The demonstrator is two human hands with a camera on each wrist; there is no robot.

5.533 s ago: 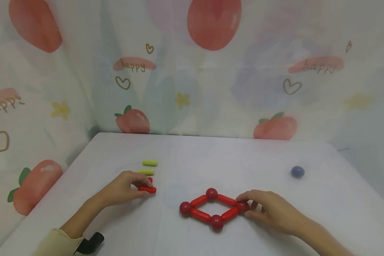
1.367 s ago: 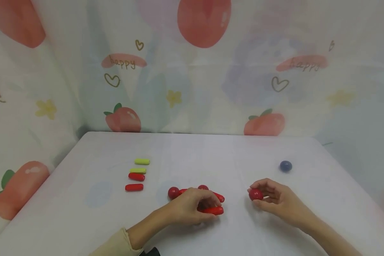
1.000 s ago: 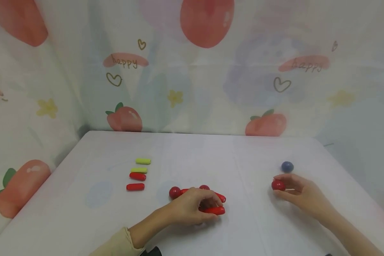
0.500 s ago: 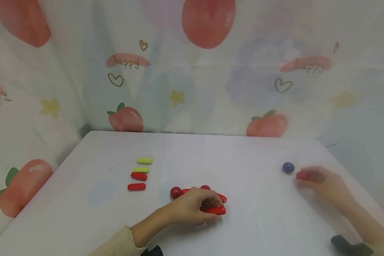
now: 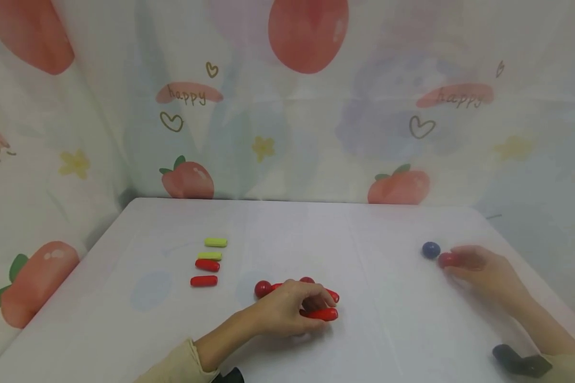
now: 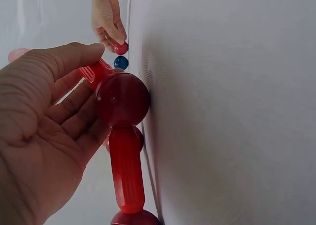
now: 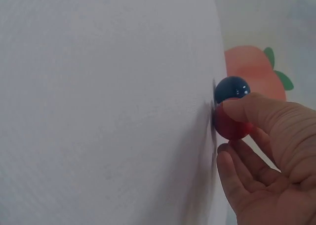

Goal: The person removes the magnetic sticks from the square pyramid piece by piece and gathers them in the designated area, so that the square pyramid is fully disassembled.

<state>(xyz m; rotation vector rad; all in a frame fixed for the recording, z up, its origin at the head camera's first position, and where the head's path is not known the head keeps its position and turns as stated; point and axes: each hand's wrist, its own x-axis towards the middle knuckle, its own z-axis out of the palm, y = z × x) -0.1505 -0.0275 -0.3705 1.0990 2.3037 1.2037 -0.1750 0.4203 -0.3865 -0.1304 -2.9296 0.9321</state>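
The work looks partway: three red balls and four red rods are joined into a gapped shape in and around the left hand, and two rod ends stick out bare towards the right hand. The left hand pinches one of those end rods between thumb and fingers, hiding part of the shape in the head view. The right hand pinches a single red ball, well apart from the shape, down at the desk surface. A blue ball lies beside that red ball, just beyond the right fingertips; whether the two touch I cannot tell.

What is left unjoined, as far as I can judge, is these two balls plus four loose rods lying to the left of the left hand and farther out: two red rods and two yellow-green rods. No container shows; every piece is on the desk or in the hands
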